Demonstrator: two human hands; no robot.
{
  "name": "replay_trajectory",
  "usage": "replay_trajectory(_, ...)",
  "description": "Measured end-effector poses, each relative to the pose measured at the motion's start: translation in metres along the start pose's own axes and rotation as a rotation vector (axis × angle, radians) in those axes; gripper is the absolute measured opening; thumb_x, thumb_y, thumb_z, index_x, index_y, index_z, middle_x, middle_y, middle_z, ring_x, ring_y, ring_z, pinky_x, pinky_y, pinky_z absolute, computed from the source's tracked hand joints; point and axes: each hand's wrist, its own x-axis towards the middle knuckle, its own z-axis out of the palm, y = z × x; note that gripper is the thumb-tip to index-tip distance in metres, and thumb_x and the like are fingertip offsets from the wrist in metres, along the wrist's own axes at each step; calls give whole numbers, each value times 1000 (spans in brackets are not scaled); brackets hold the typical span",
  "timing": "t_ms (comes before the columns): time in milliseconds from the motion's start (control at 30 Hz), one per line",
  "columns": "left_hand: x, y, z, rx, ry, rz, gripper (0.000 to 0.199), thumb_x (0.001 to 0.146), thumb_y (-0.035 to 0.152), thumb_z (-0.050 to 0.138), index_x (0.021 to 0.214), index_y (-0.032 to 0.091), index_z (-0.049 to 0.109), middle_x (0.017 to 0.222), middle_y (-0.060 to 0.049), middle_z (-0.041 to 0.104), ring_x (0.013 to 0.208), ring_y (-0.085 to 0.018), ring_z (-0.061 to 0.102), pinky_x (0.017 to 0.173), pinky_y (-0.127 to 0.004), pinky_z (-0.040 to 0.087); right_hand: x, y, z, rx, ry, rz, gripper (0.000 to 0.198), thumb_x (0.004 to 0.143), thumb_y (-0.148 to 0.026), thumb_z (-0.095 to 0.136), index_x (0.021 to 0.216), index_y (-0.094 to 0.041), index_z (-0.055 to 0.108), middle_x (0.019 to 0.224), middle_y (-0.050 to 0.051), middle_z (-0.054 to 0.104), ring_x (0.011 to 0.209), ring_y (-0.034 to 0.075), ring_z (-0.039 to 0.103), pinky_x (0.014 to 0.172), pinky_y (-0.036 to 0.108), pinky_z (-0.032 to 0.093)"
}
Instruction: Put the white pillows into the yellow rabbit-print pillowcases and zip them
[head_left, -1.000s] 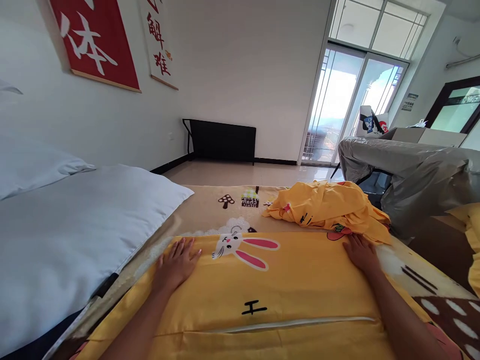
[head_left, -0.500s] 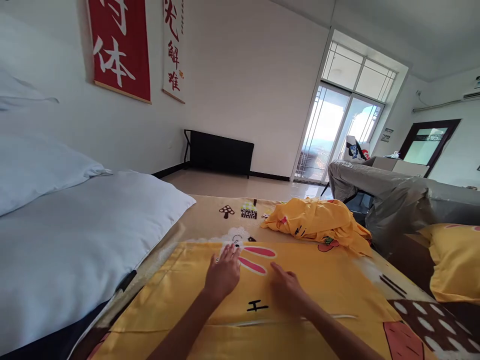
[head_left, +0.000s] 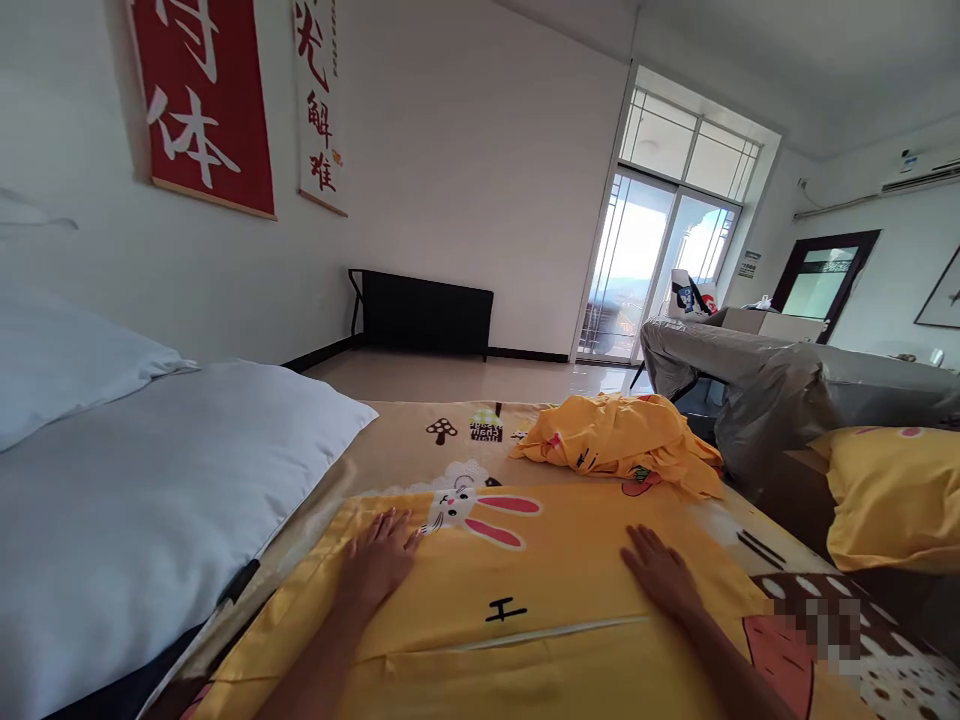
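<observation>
The left grip [head_left: 379,562] rests released, palm down with fingers spread, on the yellow cover [head_left: 574,565], just left of the rabbit print [head_left: 454,508]. The right grip [head_left: 664,572] is likewise unclenched, its palm laid on the cloth to the right of the rabbit print, past the tips of the pink ears. The cover, which bears that print near its far edge, lies spread out over a patterned blanket [head_left: 397,440]. On the near side of the rabbit print come a black letter mark [head_left: 506,609] and, closer still, a pale slit [head_left: 555,632] running across the cloth. A crumpled yellow bundle [head_left: 619,432] sits beyond the rabbit print and to its right; a yellow pillow [head_left: 896,500] is farther right. Left of the rabbit print lies a large white pillow [head_left: 187,490]. Well beyond the print, a black panel [head_left: 427,312] stands by the wall.
</observation>
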Motion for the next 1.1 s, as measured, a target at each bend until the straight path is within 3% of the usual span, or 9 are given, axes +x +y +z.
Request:
replay_trajectory(133, -1, -1, -5, 25, -8, 3, 57, 92, 38, 21, 144, 17, 30, 153, -9, 21, 142, -25, 18, 112, -54, 19, -11, 92, 0, -49, 59, 27, 67, 89, -52, 21, 143, -16, 36, 152, 5, 27, 141, 21, 20, 114, 43, 15)
replay_trajectory(267, -16, 21, -19, 37, -30, 61, 52, 92, 33, 27, 140, 16, 39, 150, -12, 27, 140, -28, 23, 109, -56, 23, -16, 112, 0, 8, 176, -39, 62, 87, -44, 24, 134, -14, 50, 144, 7, 41, 137, 21, 32, 113, 39, 21)
replay_trajectory(433, -70, 91, -21, -104, -128, 717, 49, 95, 47, 23, 142, 35, 31, 149, 0, 30, 139, -22, 27, 113, -49, 21, -7, 112, 3, 129, 278, -51, 54, 84, -37, 32, 124, -14, 60, 135, 8, 52, 130, 22, 42, 111, 38, 28)
replay_trajectory(500, -90, 103, -18, -136, -191, 819, 51, 93, 53, 23, 142, 38, 31, 149, 0, 30, 139, -23, 27, 112, -49, 24, -5, 115, 5, 177, 317, -59, 52, 83, -36, 34, 121, -14, 63, 132, 8, 55, 127, 22, 46, 110, 37, 30)
replay_trajectory(600, -105, 81, -15, -115, -146, 707, 52, 91, 57, 26, 139, 38, 37, 149, 1, 29, 138, -24, 29, 112, -49, 25, -5, 119, 7, 254, 331, -71, 51, 83, -34, 35, 118, -13, 64, 128, 9, 58, 123, 20, 51, 108, 34, 34)
replay_trajectory(733, -102, -8, -11, -18, 2, 487, 50, 92, 48, 27, 138, 32, 42, 147, 1, 35, 136, -22, 33, 112, -44, 29, -12, 118, -2, 244, 334, -60, 49, 82, -29, 33, 115, -11, 65, 125, 10, 61, 118, 19, 55, 106, 32, 38)
replay_trajectory(900, -109, -92, -11, 130, 201, 389, 42, 85, 35, 42, 120, 26, 63, 136, -4, 51, 130, -27, 43, 108, -46, 33, -36, 81, -23, 208, 352, -137, 38, 84, -26, 38, 105, -19, 69, 119, 12, 64, 116, 24, 57, 101, 37, 41)
replay_trajectory(967, -121, -77, -17, 171, 242, 352, 42, 84, 32, 42, 120, 23, 63, 137, -7, 50, 131, -30, 40, 108, -51, 31, -49, 42, -24, 218, 345, -184, 36, 87, -28, 39, 107, -22, 68, 121, 11, 63, 118, 24, 55, 101, 37, 40)
replay_trajectory(1100, -147, 16, -27, 85, 142, 482, 48, 90, 30, 31, 137, 27, 45, 145, -3, 38, 135, -23, 36, 107, -46, 34, -90, -59, -9, 238, 187, -524, 43, 91, -36, 39, 130, -23, 53, 140, 7, 47, 130, 20, 43, 108, 38, 32)
